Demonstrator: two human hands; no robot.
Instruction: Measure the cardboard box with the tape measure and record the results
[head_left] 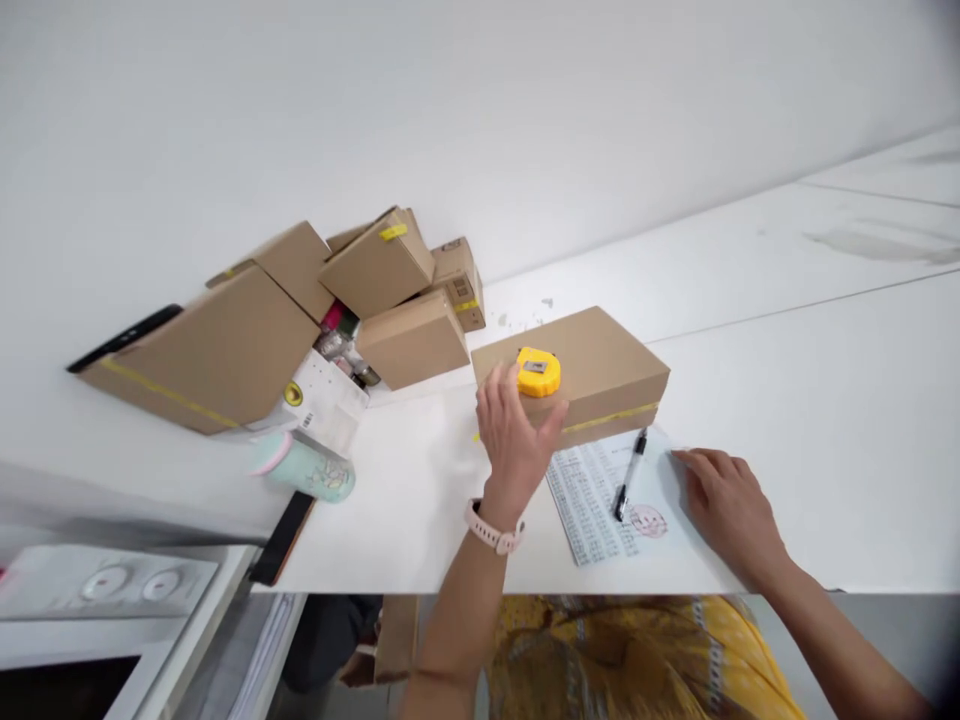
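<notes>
1. Carrying everything: white worktop [420,510].
2. Cardboard box [592,345] lying flat mid-worktop, set back from near edge.
3. Printed sheet [596,500] between box and worktop's near edge.
4. Left hand [517,432] at box's near-left corner, fingers half open, thumb apart, gripping nothing; contact with yellow tape measure [538,374] can't tell.
5. Right hand [731,512] at sheet's right side, fingers loosely extended, gripping nothing.
6. Tape measure sits on box top, beside left fingers.
7. Pen [631,475] lies on sheet.

No text can be read
</notes>
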